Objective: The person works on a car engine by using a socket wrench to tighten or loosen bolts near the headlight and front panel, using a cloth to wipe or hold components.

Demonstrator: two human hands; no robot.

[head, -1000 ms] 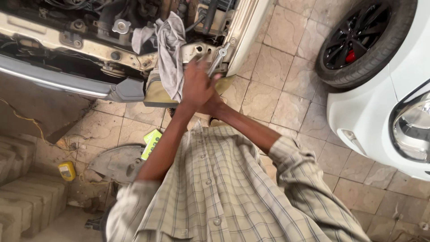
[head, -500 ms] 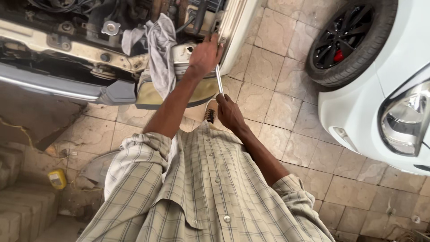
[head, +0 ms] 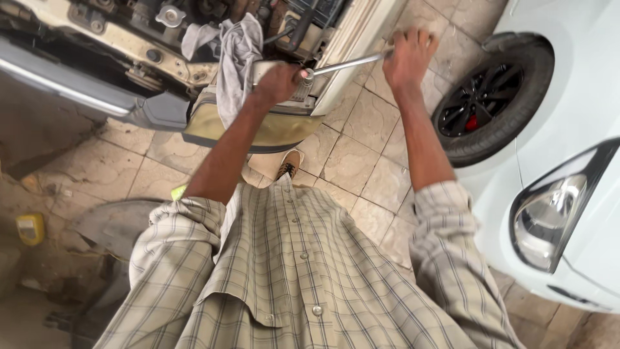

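Wrench (head: pixel 345 64) axis: I see it running left to right along the car's front edge (head: pixel 361 39).
Right hand (head: pixel 408 59): closed around the handle end.
Left hand (head: pixel 279 83): cupped over the head end.

Soft, even daylight, shadows faint; mild glare on the white car (head: pixel 568 97) and headlight (head: pixel 549 220), slight motion blur, wide-angle bending at the edges
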